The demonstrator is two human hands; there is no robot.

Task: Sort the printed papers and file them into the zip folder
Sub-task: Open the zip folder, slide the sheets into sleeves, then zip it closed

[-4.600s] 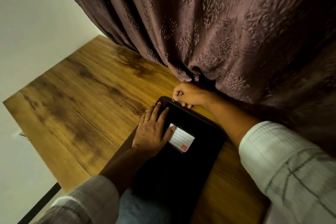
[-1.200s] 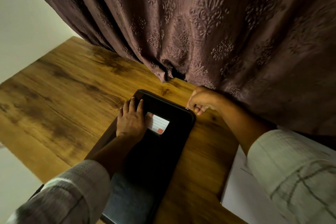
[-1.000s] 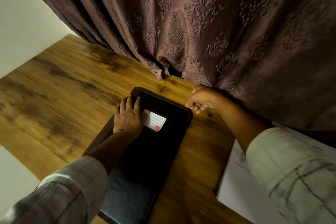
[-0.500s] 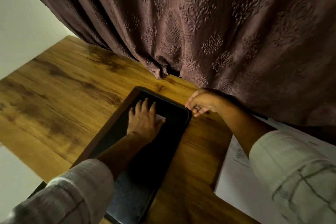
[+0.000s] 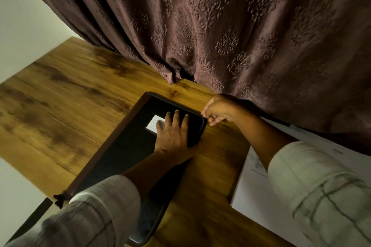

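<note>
A black zip folder with a brown spine lies flat on the wooden table. It carries a white label card on its cover. My left hand presses flat on the cover, fingers straight, partly over the label. My right hand sits at the folder's far right corner with fingers curled, pinching the zip pull there. The pull itself is too small to make out. White printed papers lie on the table to the right, partly under my right sleeve.
A heavy brown patterned curtain hangs along the table's far edge, right behind my right hand. The table's left edge drops off to a pale floor. A short tassel hangs at the folder's near left corner.
My left hand slid right across the cover, from left of the label to its right side. My right hand stays pinched at the far right corner after travelling along the far edge.
</note>
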